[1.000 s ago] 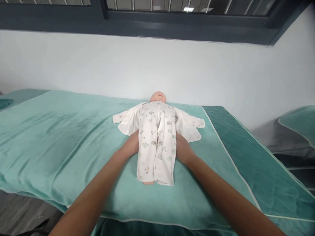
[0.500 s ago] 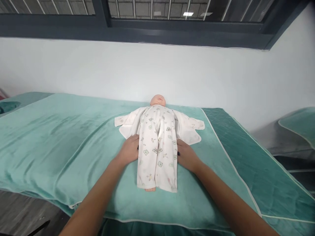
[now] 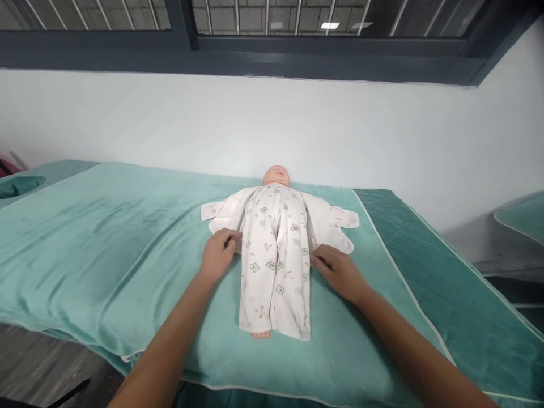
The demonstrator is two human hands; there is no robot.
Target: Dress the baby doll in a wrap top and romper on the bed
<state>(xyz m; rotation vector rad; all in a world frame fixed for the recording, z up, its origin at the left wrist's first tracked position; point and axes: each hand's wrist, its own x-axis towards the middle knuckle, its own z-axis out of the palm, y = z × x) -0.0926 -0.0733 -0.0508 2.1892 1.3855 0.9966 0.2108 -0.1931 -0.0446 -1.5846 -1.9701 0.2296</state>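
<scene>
A baby doll (image 3: 276,175) lies on its back, its head toward the wall. It wears an open white baby shirt (image 3: 329,221), sleeves spread to both sides. White baby trousers (image 3: 275,272) with small green prints cover its body from the chest down. Toes show below the left trouser leg; the other foot is hidden. My left hand (image 3: 217,255) is closed, fingertips pinching at the shirt's lower edge left of the trousers. On the other side, my right hand (image 3: 342,273) has curled fingers against the trousers' edge, just under the shirt hem; what they pinch is hidden.
A light green sheet (image 3: 127,238) with some folds covers the bed. Darker green quilted bedding (image 3: 459,289) lies to the right. Behind stands a white wall (image 3: 212,124) below a dark-framed barred window (image 3: 323,59). Grey floor (image 3: 34,362) shows at lower left.
Both hands have shifted slightly outward from the trousers' sides, and their fingertips now show more. The doll and clothes lie much the same; the view has shifted a little.
</scene>
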